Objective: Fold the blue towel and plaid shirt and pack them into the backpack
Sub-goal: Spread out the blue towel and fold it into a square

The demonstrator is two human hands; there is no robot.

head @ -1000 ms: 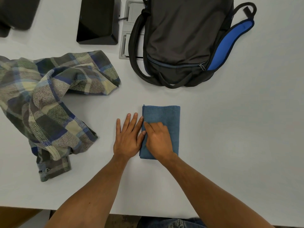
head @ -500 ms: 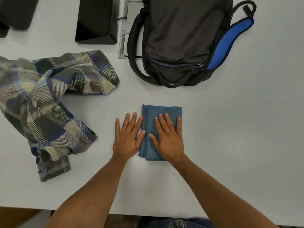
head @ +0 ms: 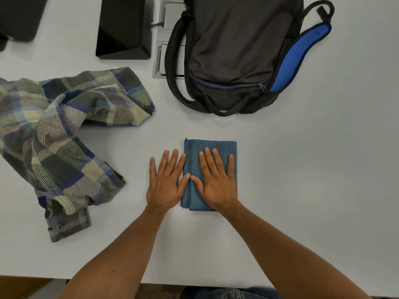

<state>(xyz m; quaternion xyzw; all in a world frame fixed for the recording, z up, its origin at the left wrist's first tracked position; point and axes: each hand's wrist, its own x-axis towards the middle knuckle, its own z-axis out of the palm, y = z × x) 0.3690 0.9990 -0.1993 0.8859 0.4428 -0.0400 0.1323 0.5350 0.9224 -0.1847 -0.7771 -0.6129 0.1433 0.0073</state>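
Observation:
The blue towel (head: 194, 154) lies folded into a small upright rectangle in the middle of the white table (head: 302, 169). My right hand (head: 216, 180) presses flat on top of it, fingers straight and spread. My left hand (head: 166, 182) lies flat on the table along the towel's left edge, its thumb touching the cloth. The plaid shirt (head: 60, 143) sits crumpled and unfolded at the left, a cuffed sleeve hanging toward the near edge. The dark backpack (head: 235, 48) with blue strap padding lies at the back, its front zipper closed.
A black box (head: 124, 29) stands at the back, left of the backpack. A grey cable hatch (head: 160, 52) is set in the table, partly under the backpack. Another dark object (head: 19, 16) fills the far left corner. The table's near edge runs along the bottom.
My right hand went from curled fingers on the towel's left part to lying flat and spread over the towel. My left hand stayed in place.

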